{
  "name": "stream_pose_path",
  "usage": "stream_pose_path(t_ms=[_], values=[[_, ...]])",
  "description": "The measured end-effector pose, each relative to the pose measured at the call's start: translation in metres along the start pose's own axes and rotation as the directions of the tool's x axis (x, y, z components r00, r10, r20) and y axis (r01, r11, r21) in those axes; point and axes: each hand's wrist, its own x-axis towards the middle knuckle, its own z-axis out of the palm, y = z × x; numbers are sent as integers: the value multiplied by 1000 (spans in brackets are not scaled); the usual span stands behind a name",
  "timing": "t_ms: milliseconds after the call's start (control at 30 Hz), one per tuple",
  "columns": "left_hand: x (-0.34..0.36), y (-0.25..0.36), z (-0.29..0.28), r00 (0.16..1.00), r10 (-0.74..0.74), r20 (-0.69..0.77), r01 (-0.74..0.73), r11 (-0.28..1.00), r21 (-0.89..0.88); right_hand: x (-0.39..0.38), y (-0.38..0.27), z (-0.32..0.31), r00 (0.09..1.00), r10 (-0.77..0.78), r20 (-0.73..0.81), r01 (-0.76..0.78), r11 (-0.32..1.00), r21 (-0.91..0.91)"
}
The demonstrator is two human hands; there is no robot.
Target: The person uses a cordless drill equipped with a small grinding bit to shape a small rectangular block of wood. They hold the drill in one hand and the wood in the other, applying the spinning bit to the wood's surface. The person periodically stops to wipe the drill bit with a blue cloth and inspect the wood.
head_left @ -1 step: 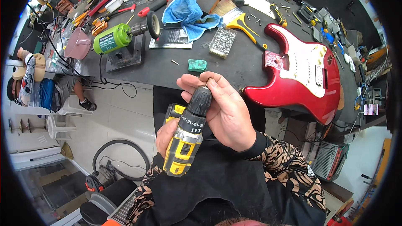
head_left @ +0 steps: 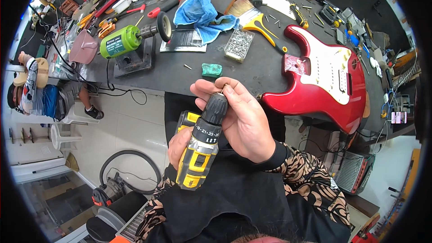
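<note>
A yellow and black cordless drill (head_left: 196, 162) is held over my lap, its black chuck (head_left: 215, 109) pointing away toward the bench. My left hand (head_left: 179, 146) is wrapped round the drill's grip, with most of the fingers hidden behind it. At the chuck's tip, the thumb and forefinger of my right hand (head_left: 246, 121) pinch a thin, shiny piece too small to name. Just beyond my fingertips a green block (head_left: 212, 69) lies on the bench. A clear box of small screws (head_left: 239, 45) stands behind it.
A red electric guitar body (head_left: 294, 95) overhangs the bench edge at the right. To the left stands a green bench grinder (head_left: 120, 42); a blue cloth (head_left: 198, 11) lies beyond. One loose screw (head_left: 187, 67) rests near the edge. A black hose (head_left: 130, 153) curves on the floor.
</note>
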Motion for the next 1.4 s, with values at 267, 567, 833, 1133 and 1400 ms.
stream_pose_path(t_ms=[267,567,833,1133,1400], values=[[-11,7,-8,971,-152,184,203,933,-296,-2,-4,-7,1000,-11,-2,11,998,-58],[-27,-22,-25,846,-216,487,429,818,-383,-2,2,-9,999,-31,15,32,999,-41],[25,15,-13,858,-38,512,348,777,-525,13,8,-17,967,220,127,-221,975,-2],[-19,3,27,920,-391,-22,325,794,-513,32,3,2,985,134,105,-103,961,-257],[32,2,-41,992,126,-18,-127,988,-86,79,-62,-4,917,-189,350,344,-68,-937]])
